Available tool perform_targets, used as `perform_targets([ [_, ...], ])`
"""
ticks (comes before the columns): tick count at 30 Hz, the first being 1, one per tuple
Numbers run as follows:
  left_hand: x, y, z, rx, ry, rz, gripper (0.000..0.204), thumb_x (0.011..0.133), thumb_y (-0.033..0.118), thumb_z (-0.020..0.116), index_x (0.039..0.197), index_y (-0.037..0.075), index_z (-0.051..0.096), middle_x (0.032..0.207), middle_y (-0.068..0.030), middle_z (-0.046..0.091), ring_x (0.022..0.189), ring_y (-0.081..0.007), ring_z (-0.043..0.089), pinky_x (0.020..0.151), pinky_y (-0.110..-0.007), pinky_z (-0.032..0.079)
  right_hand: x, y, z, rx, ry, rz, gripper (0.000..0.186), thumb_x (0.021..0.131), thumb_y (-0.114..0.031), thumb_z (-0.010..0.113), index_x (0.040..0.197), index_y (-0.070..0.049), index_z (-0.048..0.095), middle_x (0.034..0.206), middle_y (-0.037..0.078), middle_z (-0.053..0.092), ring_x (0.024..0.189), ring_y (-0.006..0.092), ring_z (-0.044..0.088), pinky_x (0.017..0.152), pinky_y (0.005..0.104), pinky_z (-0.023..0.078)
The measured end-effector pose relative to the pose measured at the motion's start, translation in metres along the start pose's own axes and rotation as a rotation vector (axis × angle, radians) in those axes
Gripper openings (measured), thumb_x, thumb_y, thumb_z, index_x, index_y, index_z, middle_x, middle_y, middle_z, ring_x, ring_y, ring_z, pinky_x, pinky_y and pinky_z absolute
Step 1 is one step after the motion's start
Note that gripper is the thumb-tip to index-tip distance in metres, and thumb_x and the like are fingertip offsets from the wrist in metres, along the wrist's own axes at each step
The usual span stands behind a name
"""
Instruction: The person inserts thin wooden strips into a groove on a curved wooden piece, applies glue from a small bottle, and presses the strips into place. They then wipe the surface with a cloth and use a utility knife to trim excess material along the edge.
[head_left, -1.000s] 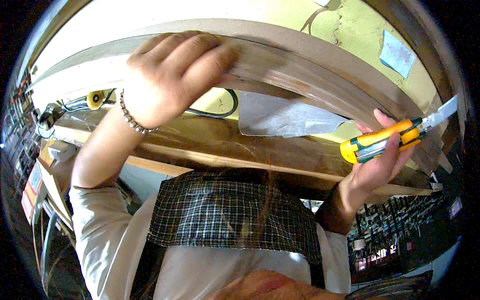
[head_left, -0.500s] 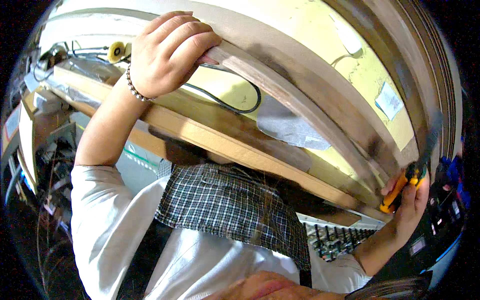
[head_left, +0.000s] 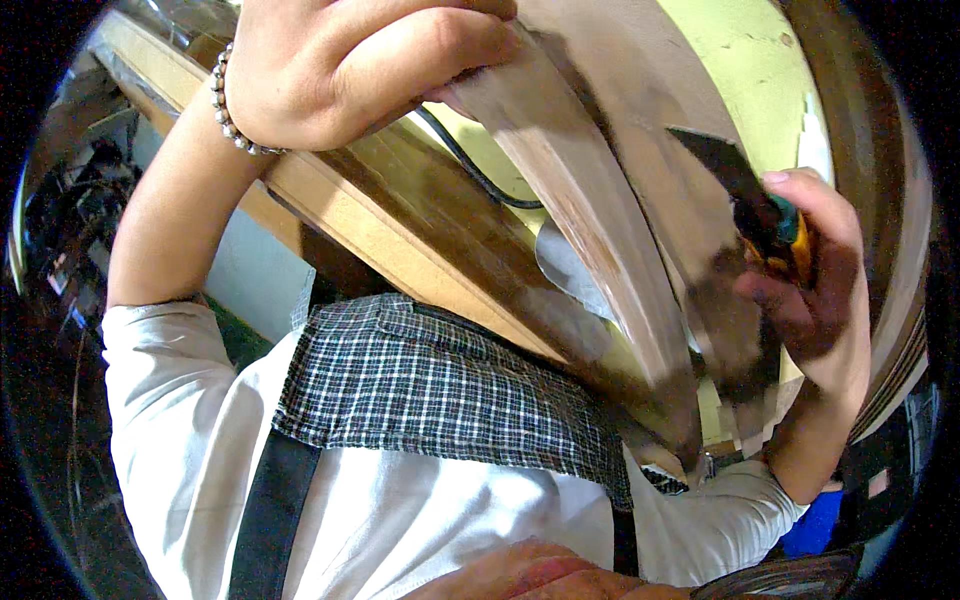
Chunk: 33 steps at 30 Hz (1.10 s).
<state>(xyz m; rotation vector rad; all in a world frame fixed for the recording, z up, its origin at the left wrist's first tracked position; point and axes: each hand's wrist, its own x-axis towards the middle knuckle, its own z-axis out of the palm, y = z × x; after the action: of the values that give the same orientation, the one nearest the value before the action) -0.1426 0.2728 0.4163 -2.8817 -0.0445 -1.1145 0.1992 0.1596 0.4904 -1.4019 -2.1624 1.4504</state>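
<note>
Reaching up at the top, my left hand (head_left: 370, 75) has its fingers wrapped over the edge of a long greyish wooden strip (head_left: 565, 185). The strip slants down toward the lower right, its face scuffed with pale and brown streaks. On the right, my right hand (head_left: 830, 260) grips a scraper (head_left: 790, 235) with an orange, black and green handle. Its flat dark blade points up and left, over a broad brownish board (head_left: 650, 90) beside the strip. Whether the blade touches that board, I cannot tell.
A light wooden rail (head_left: 370, 225) runs between my body and the strip. Behind the strip lies a yellow surface (head_left: 740, 50) with a black cable (head_left: 465, 165) and a grey translucent sheet (head_left: 570, 265). Dark clutter (head_left: 80, 220) fills the left side.
My right hand has lifted the scraper up and left from low beside the strip's end. My view has shifted closer, and my left hand still grips the strip.
</note>
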Motion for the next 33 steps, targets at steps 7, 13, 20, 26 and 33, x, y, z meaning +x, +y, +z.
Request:
perform_targets([
  [7,-0.002,-0.016,0.006,0.005,0.111,0.169,0.01,0.084,0.014,0.068,0.09,0.006,0.066,0.083,-0.0085,0.071,0.073,-0.0229,0.07,0.068,-0.035,0.058,0.004,-0.012,-0.002,0.116,-0.102,0.103,0.048,0.096,-0.022,0.064,0.135,0.003,0.051,0.135,0.014,0.056,0.111,0.0207,0.06,0.092,0.0311,0.048],
  [13,0.003,-0.019,0.009,-0.039,0.153,0.146,0.01,0.085,0.015,0.069,0.089,0.006,0.065,0.082,-0.0086,0.07,0.073,-0.0223,0.069,0.067,-0.034,0.057,0.008,-0.014,-0.002,-0.035,-0.128,-0.086,0.051,0.086,-0.007,0.07,0.133,0.004,0.054,0.132,0.016,0.059,0.11,0.0214,0.061,0.094,0.0306,0.049],
  [20,-0.002,-0.022,0.017,-0.062,0.271,0.149,0.01,0.085,0.015,0.069,0.09,0.006,0.066,0.082,-0.0076,0.07,0.072,-0.021,0.069,0.068,-0.034,0.057,0.019,-0.012,0.003,0.111,-0.056,-0.082,0.052,0.075,0.004,0.071,0.125,0.001,0.059,0.12,0.016,0.065,0.098,0.0246,0.064,0.09,0.0333,0.051],
  [26,-0.005,-0.024,0.01,-0.065,0.186,0.119,0.01,0.084,0.015,0.069,0.09,0.006,0.066,0.081,-0.0069,0.07,0.072,-0.0206,0.069,0.067,-0.033,0.056,0.046,-0.022,-0.003,-0.214,-0.083,-0.316,0.032,0.081,-0.005,0.069,0.112,-0.002,0.062,0.104,0.016,0.067,0.086,0.0296,0.064,0.077,0.0377,0.051],
  [33,0.0,-0.041,0.03,-0.093,0.249,0.152,0.01,0.084,0.015,0.069,0.09,0.006,0.066,0.08,-0.0073,0.069,0.07,-0.0207,0.069,0.066,-0.032,0.056,0.083,-0.03,0.0,-0.334,-0.001,-0.509,0.02,0.076,-0.006,0.07,0.096,-0.003,0.068,0.089,0.011,0.067,0.073,0.0264,0.062,0.063,0.0361,0.046],
])
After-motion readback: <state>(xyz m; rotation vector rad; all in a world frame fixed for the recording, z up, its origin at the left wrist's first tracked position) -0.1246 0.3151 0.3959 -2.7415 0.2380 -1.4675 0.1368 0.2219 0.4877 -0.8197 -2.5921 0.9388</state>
